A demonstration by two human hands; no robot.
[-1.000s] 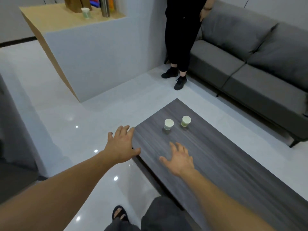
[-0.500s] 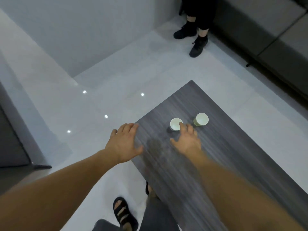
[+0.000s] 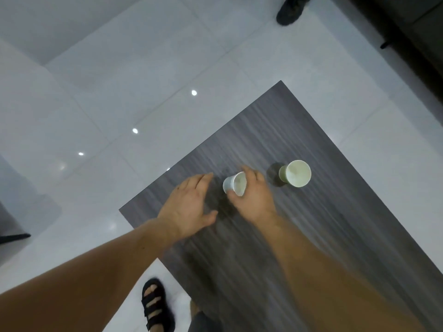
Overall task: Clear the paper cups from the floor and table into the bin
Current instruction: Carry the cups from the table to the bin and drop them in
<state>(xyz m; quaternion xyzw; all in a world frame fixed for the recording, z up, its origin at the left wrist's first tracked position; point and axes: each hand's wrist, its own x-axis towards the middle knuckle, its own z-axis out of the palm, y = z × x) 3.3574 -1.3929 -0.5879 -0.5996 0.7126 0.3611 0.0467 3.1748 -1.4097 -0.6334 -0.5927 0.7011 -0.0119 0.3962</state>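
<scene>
Right hand [image 3: 254, 200] grips one tilted cup [image 3: 233, 184] of two; left hand [image 3: 189, 207] spread, empty; second cup [image 3: 293, 173] stands near.

The right hand [image 3: 254, 200], which lay open above the table [image 3: 335, 224] a second ago, has reached forward and now grips the white cup [image 3: 233, 183], and the cup is tilted. The left hand [image 3: 189, 207] has moved from the table edge to near this cup.
</scene>
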